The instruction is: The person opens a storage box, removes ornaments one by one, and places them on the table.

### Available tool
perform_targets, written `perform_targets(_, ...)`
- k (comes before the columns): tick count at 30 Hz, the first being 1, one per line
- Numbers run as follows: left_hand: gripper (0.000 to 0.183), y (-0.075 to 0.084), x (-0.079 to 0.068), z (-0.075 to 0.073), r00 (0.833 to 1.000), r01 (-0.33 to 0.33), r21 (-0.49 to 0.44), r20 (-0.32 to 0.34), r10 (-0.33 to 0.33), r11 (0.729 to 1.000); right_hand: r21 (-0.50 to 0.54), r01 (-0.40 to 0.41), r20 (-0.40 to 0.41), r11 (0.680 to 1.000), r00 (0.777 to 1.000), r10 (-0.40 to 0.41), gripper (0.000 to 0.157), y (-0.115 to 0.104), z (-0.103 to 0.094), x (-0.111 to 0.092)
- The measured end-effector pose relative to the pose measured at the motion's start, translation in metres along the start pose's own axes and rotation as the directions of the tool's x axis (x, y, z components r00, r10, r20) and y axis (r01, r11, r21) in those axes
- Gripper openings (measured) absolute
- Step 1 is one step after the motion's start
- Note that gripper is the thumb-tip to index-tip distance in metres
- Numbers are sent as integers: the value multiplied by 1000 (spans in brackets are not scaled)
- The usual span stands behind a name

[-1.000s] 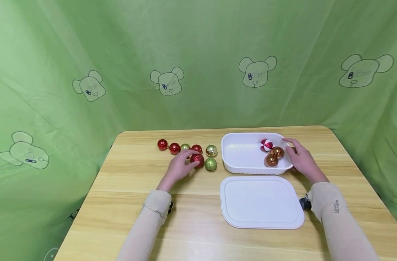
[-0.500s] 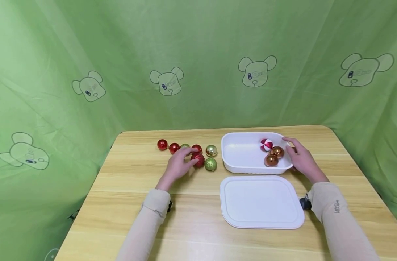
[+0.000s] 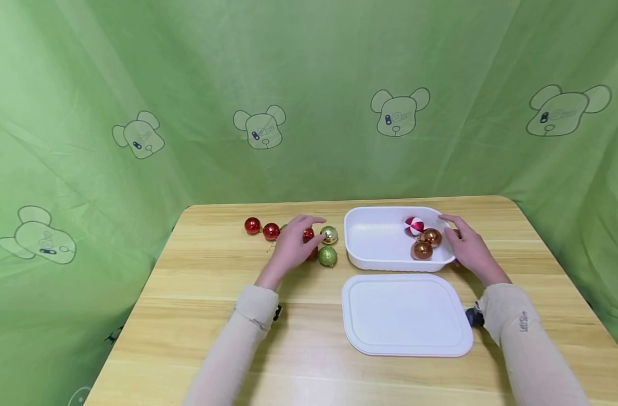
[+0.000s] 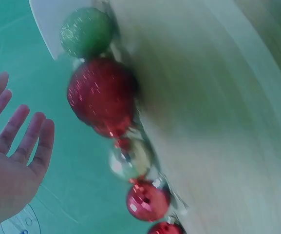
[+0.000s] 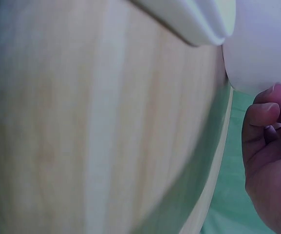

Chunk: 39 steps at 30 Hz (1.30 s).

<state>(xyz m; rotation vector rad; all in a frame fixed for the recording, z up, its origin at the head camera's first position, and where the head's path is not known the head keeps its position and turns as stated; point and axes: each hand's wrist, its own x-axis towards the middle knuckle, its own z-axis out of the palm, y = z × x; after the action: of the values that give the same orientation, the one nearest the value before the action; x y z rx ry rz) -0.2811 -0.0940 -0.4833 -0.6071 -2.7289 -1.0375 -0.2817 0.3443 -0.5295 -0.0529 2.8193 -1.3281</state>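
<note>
My left hand [image 3: 290, 243] hovers over the row of Christmas baubles with its fingers spread, fingertips near a shiny gold bauble [image 3: 329, 234]. In the left wrist view that hand is apart from a glittery red bauble [image 4: 101, 92], with a green glitter bauble [image 4: 87, 32] beside it. The head view shows red baubles partly hidden behind the left hand. My right hand [image 3: 472, 251] holds the right end of a white plastic box [image 3: 357, 258], thumb at its rim. Inside the box lie two copper baubles [image 3: 422, 250] and a red-and-white one [image 3: 414, 226].
A white lid [image 3: 407, 316] lies flat in front of the box on the wooden table [image 3: 187, 316]. Two shiny red baubles [image 3: 252, 225] sit at the left end of the row. Green cloth [image 3: 319, 158] hangs behind the table.
The left hand has moved right and away from the body, from the glittery red bauble toward the gold one. The right hand and the box stay put.
</note>
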Motion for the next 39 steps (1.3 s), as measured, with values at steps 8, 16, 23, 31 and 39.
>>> perform_targets(8,40,18,12,15,999,-38,-28,17,39,999,0,-9,3,1000,1000,9,56,-2,-1,-1)
perform_targets(16,39,48,32,45,992,-118,-37,40,120,992,-9,-10,13,1000,1000,10,57,-4,-2,-1)
perform_targets(23,38,88,50,75,976,-190,-12,108,190,982,-15,-14,13,1000,1000,14,56,-6,-2,-2)
perform_targets(31,40,117,65,117,950,-239,39,216,225,970,-6,-17,5,1000,1000,17,55,-7,-4,-3)
perform_targets(39,40,131,68,144,935,-279,125,262,240,952,3,-22,12,1000,1000,22,54,-5,-4,-2)
